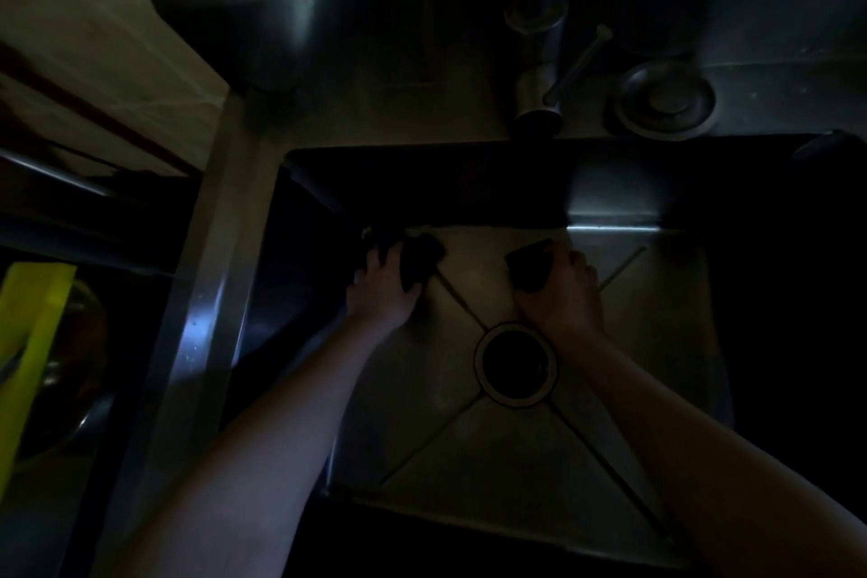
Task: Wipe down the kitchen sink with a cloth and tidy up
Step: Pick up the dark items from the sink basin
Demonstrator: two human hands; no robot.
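The scene is very dark. Both my arms reach down into a steel sink [657, 343] with a round drain [515, 364] in its middle. My left hand [382, 291] grips a dark wad, apparently a cloth [420, 256], near the far left of the sink floor. My right hand [565, 296] holds another dark piece [530, 268] against the floor just beyond the drain. I cannot make out whether the two dark pieces are one cloth or two.
A tap [539, 99] with a lever handle stands behind the sink, and a round metal cover [666, 101] lies to its right. A steel divider [211, 296] runs along the left. Further left are a yellow-green object [37, 343] and a pale board [94, 38].
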